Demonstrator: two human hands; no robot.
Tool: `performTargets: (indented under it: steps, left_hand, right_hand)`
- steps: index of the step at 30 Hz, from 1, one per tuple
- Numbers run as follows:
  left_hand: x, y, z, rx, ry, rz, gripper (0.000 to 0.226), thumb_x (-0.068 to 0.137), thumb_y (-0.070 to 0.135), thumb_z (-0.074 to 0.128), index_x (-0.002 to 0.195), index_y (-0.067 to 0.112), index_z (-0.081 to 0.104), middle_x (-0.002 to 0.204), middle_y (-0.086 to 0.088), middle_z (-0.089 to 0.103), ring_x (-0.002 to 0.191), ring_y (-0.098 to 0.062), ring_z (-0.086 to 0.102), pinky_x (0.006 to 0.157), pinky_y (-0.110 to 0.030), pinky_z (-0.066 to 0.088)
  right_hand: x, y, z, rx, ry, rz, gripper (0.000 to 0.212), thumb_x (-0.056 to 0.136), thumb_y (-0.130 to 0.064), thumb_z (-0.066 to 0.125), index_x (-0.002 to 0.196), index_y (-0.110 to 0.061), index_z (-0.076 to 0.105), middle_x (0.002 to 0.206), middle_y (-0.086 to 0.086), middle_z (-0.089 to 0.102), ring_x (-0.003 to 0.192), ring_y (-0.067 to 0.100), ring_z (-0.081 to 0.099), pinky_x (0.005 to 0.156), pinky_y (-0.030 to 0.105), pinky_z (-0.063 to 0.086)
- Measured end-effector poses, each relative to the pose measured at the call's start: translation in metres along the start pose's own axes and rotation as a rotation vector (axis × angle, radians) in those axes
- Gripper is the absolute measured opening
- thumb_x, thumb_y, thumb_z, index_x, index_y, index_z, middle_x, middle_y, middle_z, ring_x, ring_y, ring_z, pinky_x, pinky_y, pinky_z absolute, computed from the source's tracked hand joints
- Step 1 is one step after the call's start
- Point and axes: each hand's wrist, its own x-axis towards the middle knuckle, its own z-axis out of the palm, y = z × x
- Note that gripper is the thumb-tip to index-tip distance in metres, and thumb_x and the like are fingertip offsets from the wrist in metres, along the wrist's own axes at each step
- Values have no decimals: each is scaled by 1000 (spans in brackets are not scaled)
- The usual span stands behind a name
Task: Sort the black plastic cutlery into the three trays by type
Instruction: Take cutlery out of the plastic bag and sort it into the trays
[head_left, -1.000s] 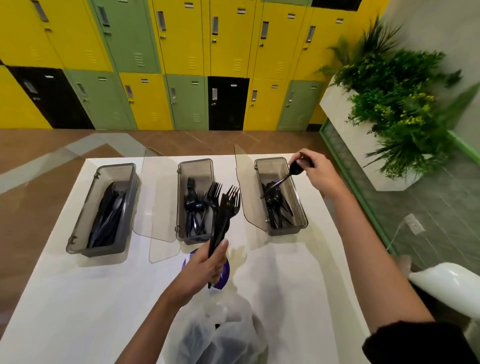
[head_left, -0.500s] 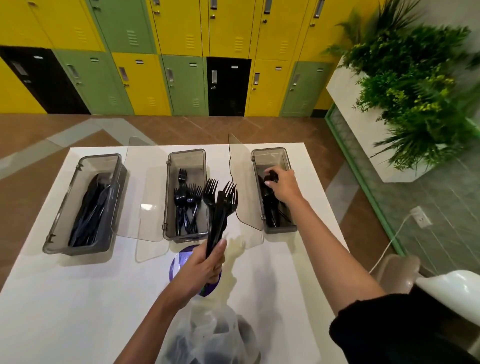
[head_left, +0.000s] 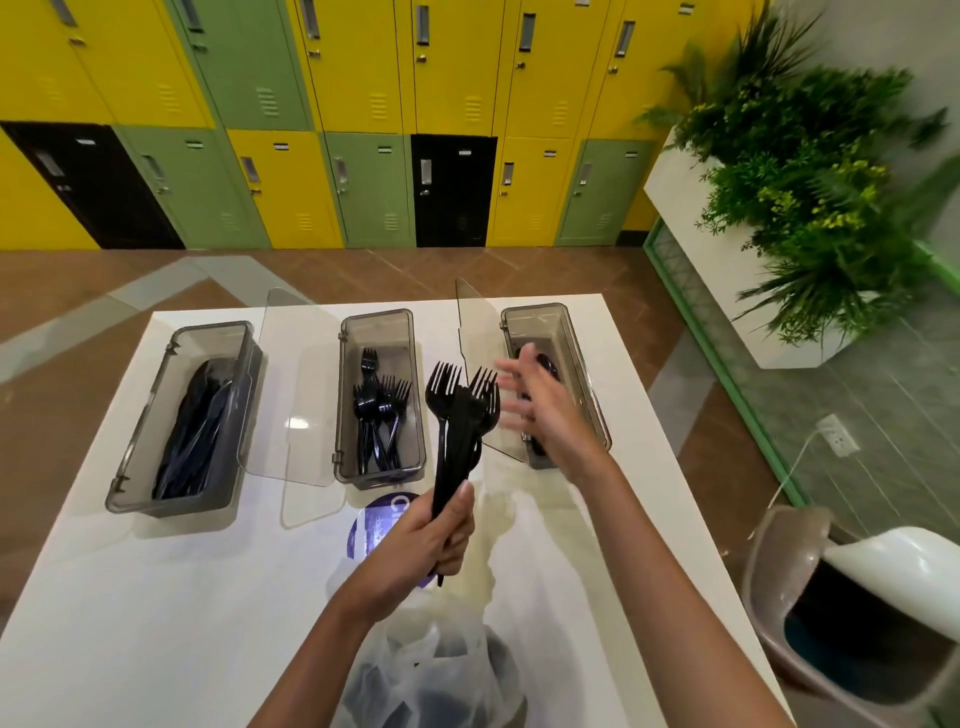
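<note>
Three grey trays stand in a row on the white table. The left tray holds black knives, the middle tray holds black forks, and the right tray holds black spoons, partly hidden by my right hand. My left hand grips a bunch of black forks by the handles, tines up, between the middle and right trays. My right hand hovers over the right tray, blurred, fingers spread and holding nothing.
Clear hinged lids stand open beside the trays. A translucent plastic bag with dark cutlery lies at the near table edge, next to a purple round label. A white chair stands at the right; lockers and a planter behind.
My right hand put the spoon into the right tray and has come out with nothing in it, moving left toward the forks. My left hand keeps its fork bunch.
</note>
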Motion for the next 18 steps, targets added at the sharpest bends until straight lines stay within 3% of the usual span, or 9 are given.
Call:
performTargets:
  steps: [3, 7, 11, 15, 18]
  left_hand:
    - [-8, 2, 2, -6, -58, -39, 35, 96, 37, 42, 72, 14, 32, 60, 3, 28, 50, -9, 21, 48, -21, 20]
    - [-23, 3, 1, -7, -128, -103, 34, 95, 39, 46, 77, 12, 34, 62, 1, 29, 52, -11, 24, 49, -21, 23]
    - [-36, 5, 1, -52, -144, -113, 31, 92, 38, 51, 85, 8, 46, 64, 0, 42, 53, -12, 36, 51, -21, 33]
    - [-47, 8, -1, -157, -125, -94, 26, 87, 29, 59, 102, 8, 59, 73, -3, 51, 60, -13, 47, 58, -24, 42]
    - [-56, 10, -4, -311, -194, -149, 35, 87, 33, 60, 111, 9, 61, 77, -3, 54, 62, -15, 51, 61, -27, 45]
  right_hand:
    - [-28, 1, 18, 199, -199, 12, 67, 79, -69, 46, 126, -22, 58, 127, 7, 63, 116, 28, 60, 98, 46, 49]
    - [-49, -7, 36, 350, -195, -14, 34, 89, -40, 55, 114, -18, 64, 115, 11, 69, 104, 31, 66, 93, 47, 51]
    - [-60, -9, 46, 293, -111, -22, 21, 94, -27, 58, 99, -9, 68, 93, 16, 71, 86, 27, 70, 76, 36, 59]
    - [-71, -10, 51, 210, -102, -42, 27, 91, -22, 63, 105, 0, 63, 95, 19, 70, 93, 34, 68, 96, 46, 51]
    - [-80, -14, 54, 209, -163, -55, 27, 92, -21, 61, 106, 2, 61, 88, 12, 69, 85, 27, 66, 87, 38, 54]
